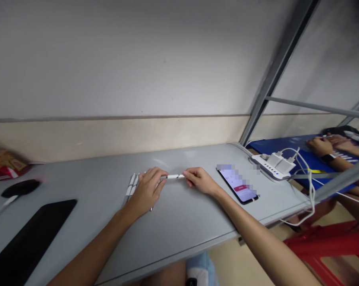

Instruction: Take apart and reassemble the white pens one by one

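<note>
Over the grey desk [179, 222], from my end I've got the white pen [174, 176] pinched between left hand [148, 186] and right hand [200, 180], so I'd grip lightly, keeping it level (other pens [131, 185] lie by the left).

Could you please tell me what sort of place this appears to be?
Probably a shared indoor workspace: a power strip sits on the gray table, and another person's hands are at the neighboring blue table.
</note>
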`<state>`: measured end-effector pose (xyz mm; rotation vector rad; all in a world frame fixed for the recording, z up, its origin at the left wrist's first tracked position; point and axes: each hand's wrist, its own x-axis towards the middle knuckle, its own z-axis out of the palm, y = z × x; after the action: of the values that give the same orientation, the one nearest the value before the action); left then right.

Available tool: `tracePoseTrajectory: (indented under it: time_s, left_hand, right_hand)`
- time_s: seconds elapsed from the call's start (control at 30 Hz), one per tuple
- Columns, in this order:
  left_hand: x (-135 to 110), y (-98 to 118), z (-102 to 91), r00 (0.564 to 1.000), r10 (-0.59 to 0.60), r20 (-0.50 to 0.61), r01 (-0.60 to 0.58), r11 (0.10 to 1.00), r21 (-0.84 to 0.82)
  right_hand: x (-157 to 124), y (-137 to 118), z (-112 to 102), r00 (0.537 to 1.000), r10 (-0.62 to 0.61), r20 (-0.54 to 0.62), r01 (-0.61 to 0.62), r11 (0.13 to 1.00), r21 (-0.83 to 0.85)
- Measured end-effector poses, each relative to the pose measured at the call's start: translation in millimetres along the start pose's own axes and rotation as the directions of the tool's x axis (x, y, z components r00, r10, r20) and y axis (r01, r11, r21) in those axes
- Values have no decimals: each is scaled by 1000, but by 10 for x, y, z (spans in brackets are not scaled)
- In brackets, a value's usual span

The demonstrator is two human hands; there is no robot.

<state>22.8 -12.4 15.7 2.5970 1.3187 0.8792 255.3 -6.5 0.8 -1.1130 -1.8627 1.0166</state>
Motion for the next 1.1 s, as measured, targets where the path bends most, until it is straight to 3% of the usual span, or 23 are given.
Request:
tracePoseTrajectory:
  time_s: [0.1, 0.27, 0.47, 0.67, 0.83, 0.9, 1.0, 1.1]
  left_hand:
    - [17, -35, -11, 993, -114, -33, 111, 991, -77]
    - [38, -122, -45, 959, -282, 29, 279, 918, -280]
    - [61, -126, -53, 973, -216, -86, 167, 907, -388]
    - [50, -188, 0, 949, -310, 55, 304, 856, -418]
    - [53, -186, -8, 979, -189, -77, 147, 914, -377]
    - [59, -166, -16, 979, -182, -86, 138, 917, -374]
    - [60, -141, -26, 970, -241, 16, 232, 911, -340]
    - [51, -135, -34, 968, -222, 113, 247, 921, -302]
  right_hand:
    - [11, -16, -30, 999, 3, -53, -1, 999, 43]
    - [4, -47, -58, 992, -9, -126, 17, 998, 65]
    - [-1, -30, -51, 996, 11, -88, -5, 998, 62]
    - [-8, -59, -58, 993, -7, -116, 14, 998, 61]
    - [-19, -55, -60, 998, 3, -66, 1, 998, 66]
    - [-20, -61, -59, 998, 2, -63, 2, 998, 67]
    - [-16, -77, -58, 996, -18, -86, 23, 998, 57]
    - [-15, -81, -55, 995, -35, -95, 41, 997, 64]
